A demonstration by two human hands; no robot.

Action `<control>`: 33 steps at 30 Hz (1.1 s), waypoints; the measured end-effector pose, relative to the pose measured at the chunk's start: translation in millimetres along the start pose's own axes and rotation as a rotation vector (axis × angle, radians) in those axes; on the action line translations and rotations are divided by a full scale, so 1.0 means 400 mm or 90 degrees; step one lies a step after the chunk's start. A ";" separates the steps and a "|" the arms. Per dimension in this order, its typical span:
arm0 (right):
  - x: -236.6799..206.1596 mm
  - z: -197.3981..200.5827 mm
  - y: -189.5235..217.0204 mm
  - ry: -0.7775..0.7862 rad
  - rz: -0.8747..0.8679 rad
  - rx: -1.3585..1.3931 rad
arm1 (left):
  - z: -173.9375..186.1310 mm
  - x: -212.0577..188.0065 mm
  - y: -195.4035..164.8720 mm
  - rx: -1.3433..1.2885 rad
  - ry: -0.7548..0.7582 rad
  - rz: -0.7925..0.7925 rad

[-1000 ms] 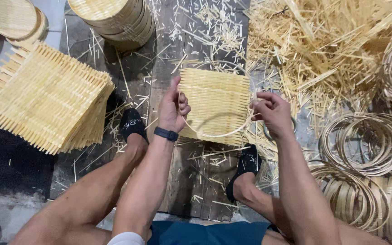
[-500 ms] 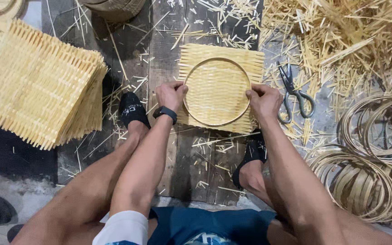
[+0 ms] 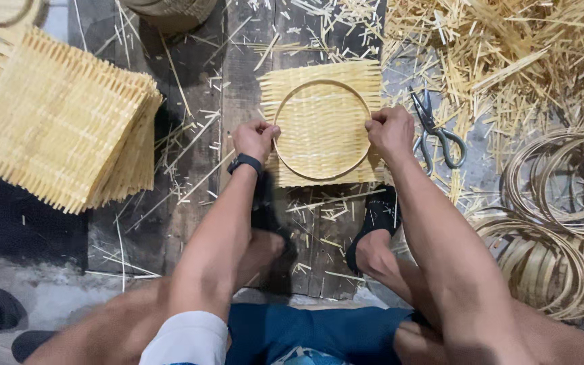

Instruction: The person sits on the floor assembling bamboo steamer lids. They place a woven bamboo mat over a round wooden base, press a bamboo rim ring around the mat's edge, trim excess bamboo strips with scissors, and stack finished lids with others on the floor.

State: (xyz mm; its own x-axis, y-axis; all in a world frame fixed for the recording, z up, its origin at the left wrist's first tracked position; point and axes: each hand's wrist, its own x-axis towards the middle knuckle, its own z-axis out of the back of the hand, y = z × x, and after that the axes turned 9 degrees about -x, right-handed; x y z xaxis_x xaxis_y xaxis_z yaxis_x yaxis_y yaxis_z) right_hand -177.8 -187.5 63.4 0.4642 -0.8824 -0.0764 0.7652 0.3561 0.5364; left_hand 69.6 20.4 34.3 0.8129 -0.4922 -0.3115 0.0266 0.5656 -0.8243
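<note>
Both hands, left hand [image 3: 255, 137] and right hand [image 3: 390, 128], pinch the bamboo hoop [image 3: 322, 130] flat onto the woven mat [image 3: 322, 74]; next likely needs centring and steady downward pressure.

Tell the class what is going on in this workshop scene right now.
A seated person presses a round bamboo hoop flat onto a square woven bamboo mat on the plank floor. The left hand has its grip on the hoop's left edge, the right hand on its right edge. Scissors lie just right of the mat, a stack of woven mats lies left, and loose hoops lie right.
</note>
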 end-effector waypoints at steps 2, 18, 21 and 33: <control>0.001 -0.004 0.000 -0.001 0.000 -0.024 | -0.002 0.007 -0.006 -0.018 0.015 0.042; 0.027 0.017 -0.057 0.127 -0.040 0.076 | -0.034 -0.042 -0.004 -0.037 -0.068 0.008; 0.029 0.043 -0.033 0.119 0.004 0.068 | -0.021 -0.043 -0.001 -0.081 -0.062 -0.002; -0.166 -0.022 0.252 0.206 0.559 -0.368 | -0.114 0.093 -0.205 0.092 0.105 -0.528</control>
State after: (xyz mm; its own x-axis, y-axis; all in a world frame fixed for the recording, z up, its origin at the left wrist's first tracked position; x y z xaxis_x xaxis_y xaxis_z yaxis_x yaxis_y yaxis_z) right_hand -127.6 -90.1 114.9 0.9795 -0.1595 -0.1234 0.1659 0.9852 0.0438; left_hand 71.2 -74.3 68.8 0.4026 -0.8678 0.2914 0.6582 0.0532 -0.7510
